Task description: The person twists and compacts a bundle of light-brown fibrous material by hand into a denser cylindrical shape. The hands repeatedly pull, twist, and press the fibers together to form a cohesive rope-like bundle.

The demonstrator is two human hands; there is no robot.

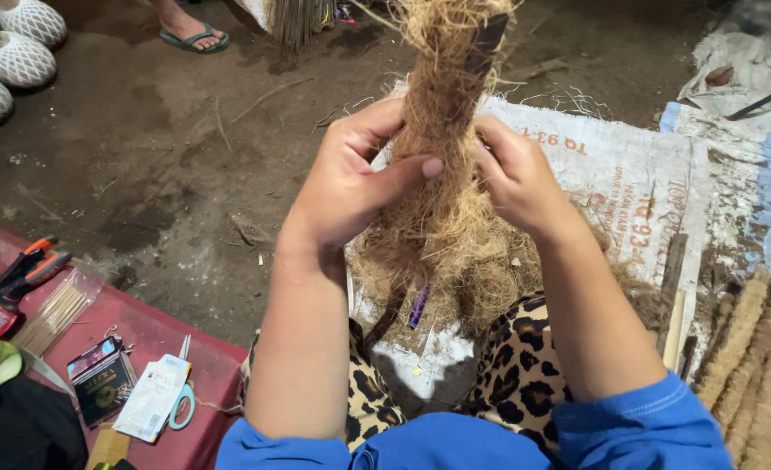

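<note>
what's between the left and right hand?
Head view: a coir-fibre bundle wrapped on a dark stick, gripped between left hand and right hand.

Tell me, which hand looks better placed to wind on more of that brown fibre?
Probably the right hand: its fingertips pinch loose strands at the side of the fibre bundle, while the left hand is wrapped around the bundle, thumb across it, steadying it.

Dark, damp dirt floor (pixel 168 148). White woven sacks (pixel 638 183) are spread over it at right. A low red table (pixel 154 335) stands left of the sacks.
</note>
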